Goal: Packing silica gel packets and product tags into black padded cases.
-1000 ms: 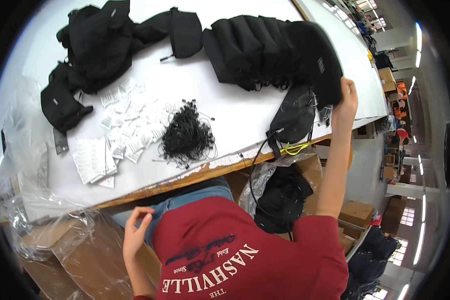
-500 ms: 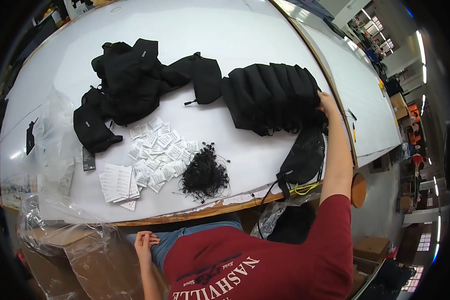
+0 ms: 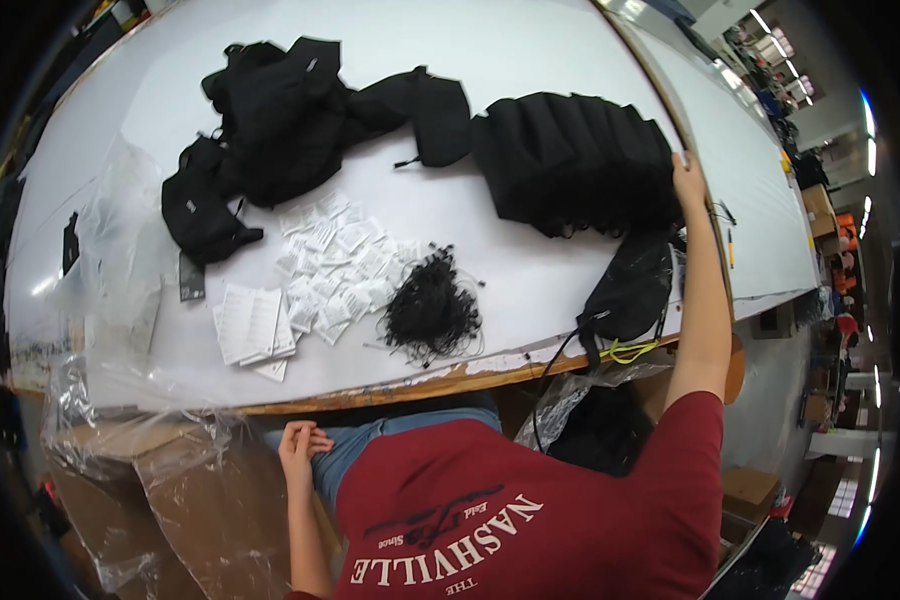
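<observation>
At the right end of a tightly packed row of black fabric bags [image 3: 570,165], my right hand [image 3: 687,180] is closed at the outer bag's edge, its fingertips partly hidden. My left hand [image 3: 305,440] rests by my thigh below the table edge, empty, its fingers loosely bent and apart. Just below the row lies a black bag with a strap [image 3: 628,290], beside my right forearm. A flat black pouch [image 3: 442,125] sits left of the row, next to a heap of black bags [image 3: 280,130].
Small white packets [image 3: 335,260], a tangle of black cords [image 3: 430,310] and printed white cards [image 3: 250,325] lie along the near side of the white table [image 3: 540,290]. Clear plastic [image 3: 120,250] covers the left part. Plastic-draped cardboard boxes [image 3: 190,490] stand below.
The whole view has shifted, so the table's contents appear higher and farther right. My right hand stays at the row's end. My left hand remains by my thigh, its fingers a little straighter.
</observation>
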The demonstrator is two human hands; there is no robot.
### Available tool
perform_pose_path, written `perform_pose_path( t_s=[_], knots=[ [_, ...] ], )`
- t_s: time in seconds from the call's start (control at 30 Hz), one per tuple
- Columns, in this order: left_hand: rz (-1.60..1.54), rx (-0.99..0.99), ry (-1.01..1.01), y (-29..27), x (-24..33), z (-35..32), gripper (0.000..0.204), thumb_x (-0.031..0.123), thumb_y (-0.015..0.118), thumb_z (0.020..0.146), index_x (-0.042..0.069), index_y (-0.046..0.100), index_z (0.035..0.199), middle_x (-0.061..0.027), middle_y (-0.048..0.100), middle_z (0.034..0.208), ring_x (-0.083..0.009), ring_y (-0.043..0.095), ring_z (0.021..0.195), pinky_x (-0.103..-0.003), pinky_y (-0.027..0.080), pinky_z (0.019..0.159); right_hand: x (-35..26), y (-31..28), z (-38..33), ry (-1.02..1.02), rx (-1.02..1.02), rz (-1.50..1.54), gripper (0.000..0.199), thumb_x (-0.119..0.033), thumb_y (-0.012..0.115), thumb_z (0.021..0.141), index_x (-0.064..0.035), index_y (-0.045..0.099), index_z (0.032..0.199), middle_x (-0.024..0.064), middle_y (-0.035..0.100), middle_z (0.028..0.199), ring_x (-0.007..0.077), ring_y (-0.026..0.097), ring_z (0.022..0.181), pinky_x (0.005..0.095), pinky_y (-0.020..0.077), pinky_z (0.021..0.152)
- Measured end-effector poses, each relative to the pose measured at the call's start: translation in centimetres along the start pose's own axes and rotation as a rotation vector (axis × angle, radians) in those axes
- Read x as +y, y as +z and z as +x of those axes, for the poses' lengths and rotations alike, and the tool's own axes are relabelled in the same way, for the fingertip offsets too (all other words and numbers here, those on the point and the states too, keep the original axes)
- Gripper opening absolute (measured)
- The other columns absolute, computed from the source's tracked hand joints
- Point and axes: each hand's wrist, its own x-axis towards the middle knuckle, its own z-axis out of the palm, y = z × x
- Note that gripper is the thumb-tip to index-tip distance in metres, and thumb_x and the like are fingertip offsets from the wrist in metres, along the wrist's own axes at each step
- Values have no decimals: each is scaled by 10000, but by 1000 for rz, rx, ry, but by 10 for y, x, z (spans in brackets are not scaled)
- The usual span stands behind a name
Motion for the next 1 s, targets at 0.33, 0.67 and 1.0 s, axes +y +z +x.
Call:
perform_pose_path(
  t_s=[0.33,0.67,1.0],
  knots=[
    [-21,58,7,3,1,-10,176,143,475,979,-15,551,979,-110,613,797,-172,646,655,-249,536,583,-192,13,-285,-569,-827,227,151,-107,692,784,-47,587,875,70,573,776,190,553,629,292,458,609],
    [39,-56,-35,0,13,-16,160,134,490,967,-1,575,952,-105,621,816,-149,629,661,-234,512,598,-160,23,-298,-431,-806,100,106,-138,625,803,-44,583,826,124,618,867,310,615,791,392,479,694],
    [948,671,642,-1,128,64,467,260,649,874,-32,486,1200,-185,498,1190,-306,459,1119,-426,363,968,-162,-2,-277,-452,-712,-81,191,-87,636,775,-93,568,953,90,563,958,296,608,861,413,481,716]
  ],
)
